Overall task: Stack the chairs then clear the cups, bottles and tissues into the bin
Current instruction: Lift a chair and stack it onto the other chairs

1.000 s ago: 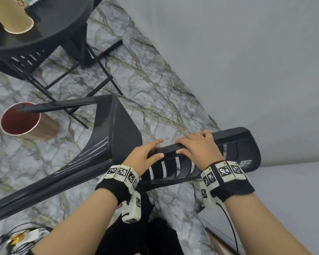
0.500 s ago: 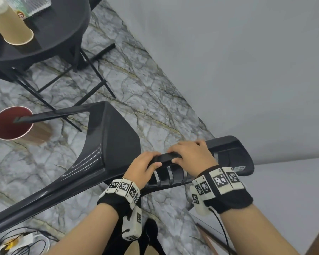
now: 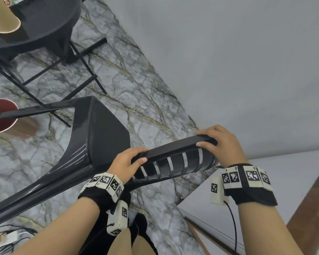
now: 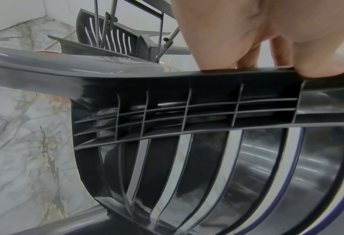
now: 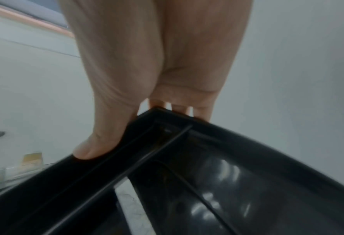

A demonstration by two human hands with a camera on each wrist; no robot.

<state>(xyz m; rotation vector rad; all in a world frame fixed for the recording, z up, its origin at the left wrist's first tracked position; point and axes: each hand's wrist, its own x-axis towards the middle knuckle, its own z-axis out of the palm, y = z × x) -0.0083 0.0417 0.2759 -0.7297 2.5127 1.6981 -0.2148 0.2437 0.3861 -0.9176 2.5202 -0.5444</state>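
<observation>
A dark grey plastic chair (image 3: 99, 137) hangs tilted over the marble floor, its slatted back (image 3: 175, 162) toward me. My left hand (image 3: 129, 161) grips the left end of the back's top rail (image 4: 247, 76), thumb on the near edge. My right hand (image 3: 215, 142) grips the rail's right end (image 5: 167, 120). A second slatted chair (image 4: 114, 38) stands farther off in the left wrist view. A tan paper cup (image 3: 2, 19) lies on the round black table (image 3: 44, 24) at top left. A red-lined bin (image 3: 0, 116) stands on the floor at far left.
A grey wall (image 3: 228, 61) runs close along the right. The table's black metal legs (image 3: 77, 70) spread over the floor beyond the chair. Cables and a power strip (image 3: 6, 238) lie at bottom left. A wooden edge (image 3: 311, 208) shows at bottom right.
My hands have slid apart along the chair's top rail, the right one out to its far end. The chair has swung nearer, and the view has shifted so the bin sits farther left.
</observation>
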